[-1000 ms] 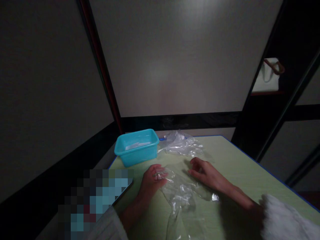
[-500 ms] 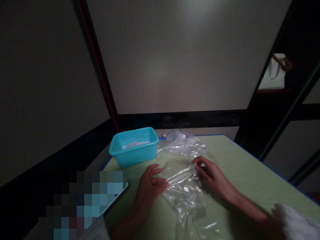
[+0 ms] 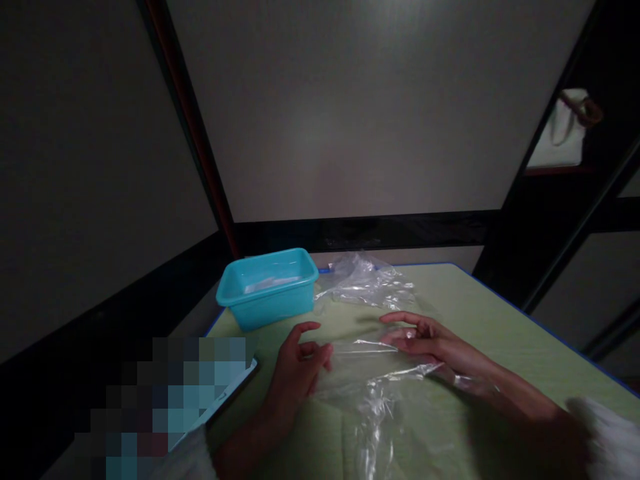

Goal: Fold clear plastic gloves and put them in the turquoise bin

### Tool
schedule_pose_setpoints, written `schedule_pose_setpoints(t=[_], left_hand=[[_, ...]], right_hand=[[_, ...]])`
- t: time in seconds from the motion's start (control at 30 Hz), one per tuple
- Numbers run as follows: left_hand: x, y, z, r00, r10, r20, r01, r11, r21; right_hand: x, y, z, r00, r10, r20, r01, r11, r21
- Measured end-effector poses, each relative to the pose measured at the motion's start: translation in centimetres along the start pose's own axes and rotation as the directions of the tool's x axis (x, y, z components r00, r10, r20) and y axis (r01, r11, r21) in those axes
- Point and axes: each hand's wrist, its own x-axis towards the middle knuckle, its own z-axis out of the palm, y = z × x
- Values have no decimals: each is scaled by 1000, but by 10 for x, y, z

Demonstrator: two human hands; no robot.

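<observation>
Thin, crinkly clear bag (image 3: 377, 407), front-right of the rectangular blue box (image 3: 273, 308); we pinch it, left hand (image 3: 295, 367) and right hand (image 3: 445, 343) fingers narrow. Blue-edged table (image 3: 465, 307) stretches right of box.

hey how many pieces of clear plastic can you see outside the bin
2 that I can tell apart: one film between the left hand and right hand, and a crumpled heap at the back, right of the turquoise bin. The heap may hide more.

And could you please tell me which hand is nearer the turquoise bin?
Left. The left hand is just in front of the turquoise bin; the right hand is farther away, to its right.
</observation>
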Motion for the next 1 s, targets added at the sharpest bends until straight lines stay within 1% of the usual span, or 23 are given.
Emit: schedule_pose_setpoints(t=[0.1,0.17,0.23,0.37,0.5,0.57,0.67,0.77,0.9,0.93,1.0], left_hand=[[-2,0,-1,995,-23,96,23,1000,3],[-1,-2,-1,987,-63,150,62,998,13],[1,-6,-1,984,-81,157,77,997,31],[8,-12,-6,998,-2,59,-1,998,57],[13,-8,-14,997,48,-59,-42,995,92],[13,-4,-16,994,48,-103,-36,992,120],[11,3,-16,989,14,-148,14,983,180],[10,3,-15,983,-32,-182,75,969,234],[10,-1,-14,980,-38,-193,84,968,238],[9,-1,-14,981,-36,-191,80,971,227],[8,1,-14,983,-31,-184,67,979,191]], right_hand=[[0,-1,0,999,33,-30,-31,997,65],[0,-1,1,998,39,-56,-36,998,58],[-1,-3,1,996,18,-91,-16,1000,15],[-1,-6,1,978,-86,-191,66,992,-108],[0,-8,-2,938,-231,-258,178,960,-215],[0,-9,-3,915,-281,-290,204,942,-268],[-1,-11,-2,898,-292,-328,176,924,-341],[-3,-12,1,901,-303,-311,188,918,-349],[-1,-10,3,916,-338,-218,274,921,-277],[0,-9,2,908,-366,-205,308,913,-267],[1,-7,1,877,-435,-203,375,885,-277]])
